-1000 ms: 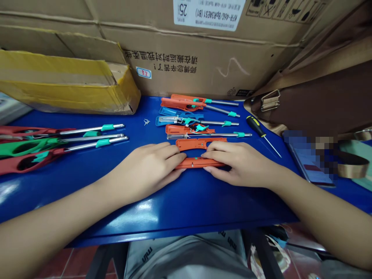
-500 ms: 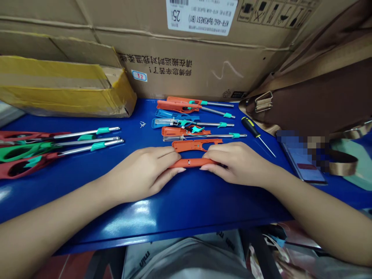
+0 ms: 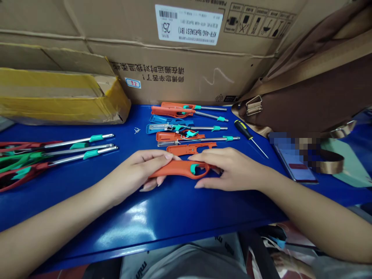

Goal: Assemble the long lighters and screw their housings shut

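Observation:
An orange lighter body point(image 3: 177, 169) with a teal trigger is held between both hands, just above the blue table point(image 3: 180, 209). My left hand point(image 3: 139, 170) grips its left end, fingers wrapped over the top. My right hand point(image 3: 232, 168) holds the right end by the trigger, fingers closed on it. An orange half-shell point(image 3: 190, 148) lies right behind the hands. Beyond it lie several orange and blue lighter parts with metal tubes point(image 3: 186, 126).
Finished long-nosed lighters point(image 3: 55, 153) lie at the left. A yellow-and-black screwdriver point(image 3: 247, 135) lies right of the parts, a phone point(image 3: 292, 162) and a brown bag point(image 3: 305, 97) further right. Cardboard boxes point(image 3: 180, 58) line the back, a yellow-taped box point(image 3: 58, 97) at back left.
The lighter body has been turned from edge-on to its broad side, so the teal trigger now shows. Both hands shifted slightly toward me with it. The camera tilted down a little.

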Demonstrator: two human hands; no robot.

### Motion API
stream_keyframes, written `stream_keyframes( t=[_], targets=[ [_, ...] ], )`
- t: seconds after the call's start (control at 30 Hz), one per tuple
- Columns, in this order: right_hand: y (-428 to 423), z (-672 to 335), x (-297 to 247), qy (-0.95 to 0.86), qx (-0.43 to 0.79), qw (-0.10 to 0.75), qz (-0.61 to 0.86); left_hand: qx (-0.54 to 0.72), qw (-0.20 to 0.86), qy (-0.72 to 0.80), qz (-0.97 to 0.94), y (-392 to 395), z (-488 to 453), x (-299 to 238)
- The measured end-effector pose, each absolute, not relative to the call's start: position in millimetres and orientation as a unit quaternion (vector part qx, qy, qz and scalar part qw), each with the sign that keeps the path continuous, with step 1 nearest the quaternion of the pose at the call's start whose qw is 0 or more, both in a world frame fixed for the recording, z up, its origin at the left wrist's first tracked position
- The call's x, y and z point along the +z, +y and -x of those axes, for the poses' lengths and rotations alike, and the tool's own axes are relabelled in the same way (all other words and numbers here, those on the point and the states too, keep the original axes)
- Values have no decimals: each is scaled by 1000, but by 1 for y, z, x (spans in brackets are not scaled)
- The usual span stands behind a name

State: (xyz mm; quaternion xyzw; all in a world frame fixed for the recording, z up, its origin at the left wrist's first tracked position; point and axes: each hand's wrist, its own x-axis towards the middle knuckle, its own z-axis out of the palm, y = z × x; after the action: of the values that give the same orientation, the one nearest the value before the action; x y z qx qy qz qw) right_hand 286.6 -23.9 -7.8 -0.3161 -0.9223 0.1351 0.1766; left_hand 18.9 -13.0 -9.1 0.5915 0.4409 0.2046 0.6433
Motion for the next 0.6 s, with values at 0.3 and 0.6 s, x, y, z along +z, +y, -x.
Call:
stream_keyframes(
  t=[0.3,0.6],
  targets=[
    [-20,-288,-10,-928,130,147,316,279,372,343,-816,-9,-13,-20],
    [-25,-284,-10,-929,156,145,302,304,217,217,-902,-14,-8,-25]
  ],
)
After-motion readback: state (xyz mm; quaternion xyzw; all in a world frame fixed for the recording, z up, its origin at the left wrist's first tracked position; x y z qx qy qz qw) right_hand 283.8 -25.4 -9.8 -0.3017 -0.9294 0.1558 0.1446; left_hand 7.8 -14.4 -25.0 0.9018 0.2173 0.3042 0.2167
